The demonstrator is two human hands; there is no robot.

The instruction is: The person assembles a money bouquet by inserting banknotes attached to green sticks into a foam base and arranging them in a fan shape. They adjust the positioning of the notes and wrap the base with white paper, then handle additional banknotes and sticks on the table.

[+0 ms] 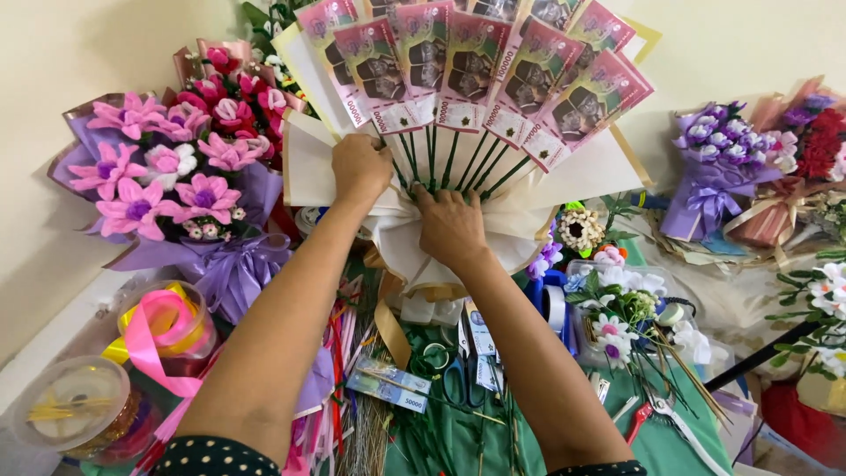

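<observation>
Against the wall at back of table: the money bouquet (467, 106), banknotes fanned on green sticks inside cream wrapping paper (308, 167), standing upright btwn pink flower bouquet (167, 185) on my left and purple bouquet (718, 159) at right. My left hand (359, 167) is closed on the wrap's left fold, fingers curled over the paper edge just beside the sticks. My right hand (451, 227) lies flat, fingers spread, pressing the gathered neck where the sticks meet. Judgement: light but top-heavy; notes and paper crease easily, sticks stiff and thin, wrap soft and a bit slippery. Best hold is at the neck, not the fan. Below my arms: scissors (460, 375), loose banknote (388, 388), pink ribbon (163, 339) in a clear tub, red-handled pliers (652, 414). Hard to tell: how the sticks are bound, since my right palm covers that spot; top of fan cut off by frame; bouquet base hidden behind wrap and my wrists.
</observation>
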